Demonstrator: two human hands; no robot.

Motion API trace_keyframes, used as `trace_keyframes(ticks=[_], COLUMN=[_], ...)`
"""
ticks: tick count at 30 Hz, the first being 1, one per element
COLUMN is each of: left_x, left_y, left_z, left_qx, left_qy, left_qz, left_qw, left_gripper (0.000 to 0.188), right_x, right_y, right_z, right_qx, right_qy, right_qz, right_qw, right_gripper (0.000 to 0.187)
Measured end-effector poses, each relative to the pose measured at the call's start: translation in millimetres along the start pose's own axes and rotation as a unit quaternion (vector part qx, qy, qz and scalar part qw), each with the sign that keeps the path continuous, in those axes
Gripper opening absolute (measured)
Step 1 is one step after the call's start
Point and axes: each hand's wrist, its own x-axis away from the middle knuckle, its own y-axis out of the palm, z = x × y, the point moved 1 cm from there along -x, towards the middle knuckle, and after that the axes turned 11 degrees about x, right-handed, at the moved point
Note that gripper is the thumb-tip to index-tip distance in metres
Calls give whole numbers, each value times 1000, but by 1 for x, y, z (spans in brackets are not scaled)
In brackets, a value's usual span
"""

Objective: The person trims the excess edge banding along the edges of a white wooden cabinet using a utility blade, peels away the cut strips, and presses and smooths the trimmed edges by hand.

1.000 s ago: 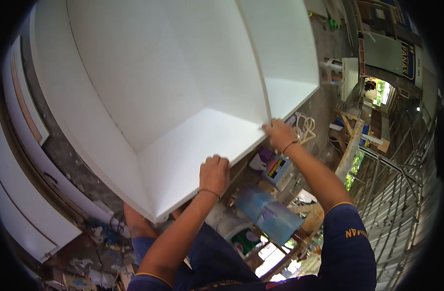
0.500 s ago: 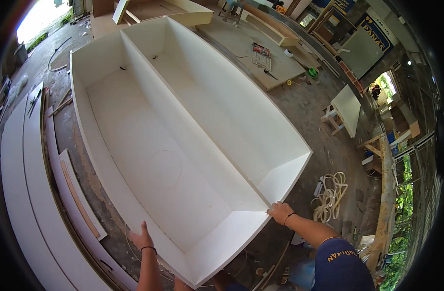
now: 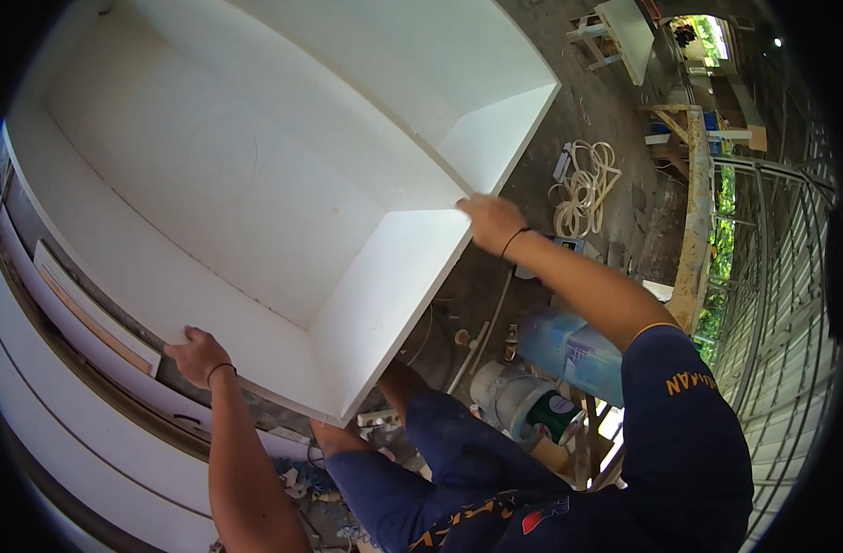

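A large white open cabinet (image 3: 228, 175) lies before me, its open side facing up. A long divider (image 3: 347, 83) splits it lengthwise into two compartments. My left hand (image 3: 200, 357) is closed over the rim of the left side panel, near the close corner, with its fingers partly hidden behind the panel. Where the divider meets the near end panel (image 3: 394, 286), my right hand (image 3: 493, 223) grips the top edge. The cabinet's far end is out of the picture. My legs are just under its near end.
Long white boards (image 3: 80, 433) lie along the left. Coiled pale strip (image 3: 583, 189) rests on the floor at right. Close by on my right are a bucket (image 3: 504, 396) and a clear blue plastic container (image 3: 573, 355). A white panel on a stand (image 3: 627, 41) is farther off.
The view has tipped down toward my legs, so the cabinet sits higher in the picture. My left hand, earlier with its thumb raised beside the panel, now grips its rim. The right hand keeps its place.
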Motion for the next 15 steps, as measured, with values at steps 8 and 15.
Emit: trace_keyframes(ticks=[8, 15], left_x=[-5, -6], left_y=[3, 3], left_z=[-8, -9], left_qx=[-45, -52], left_qy=[-6, -13], left_qz=[5, -4], left_qw=[999, 999], left_gripper=[40, 42], right_x=[-9, -27], right_y=[-6, 6], right_z=[23, 16], right_qx=[155, 142], right_qy=[-124, -38], right_qz=[-83, -210], right_qw=[977, 967], right_gripper=[26, 25])
